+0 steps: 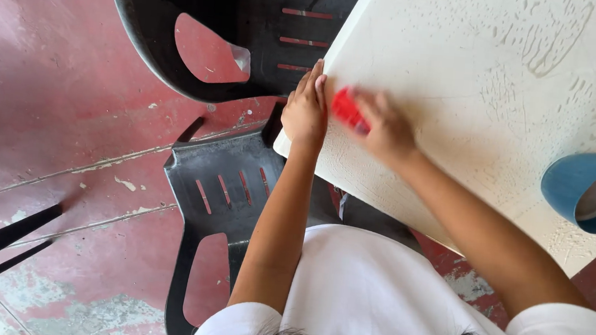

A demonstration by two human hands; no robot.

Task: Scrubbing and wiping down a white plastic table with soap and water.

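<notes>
Head view, looking down: your left hand (305,110) rests at the near-left corner of the cream table (475,82), its fingers laid together and curled over the rim, so the hand sits partly on the top and partly beyond the edge. Your right hand (385,128) lies just beside it on the tabletop, fingers closed around a small red object (348,110) (blurred, so its kind cannot be told); the object is pressed against the surface a short way in from the left edge and nearly touches the left hand's fingertips. The table's left edge runs diagonally from the upper middle of the view down to this corner, and its near edge runs from the corner toward the lower right, passing under your right forearm. The tabletop is wet, marked with streaks and beads of water. Toward the far right edge of the top stands a blue jug (594,187), well apart from both hands, with open tabletop between it and the red object. Past the left edge, two black plastic chairs crowd the corner: one chair (238,21) at the top, another chair (221,197) just below your left forearm. Beyond them the red painted floor (50,70) lies open, its paint chipped along the joints.
</notes>
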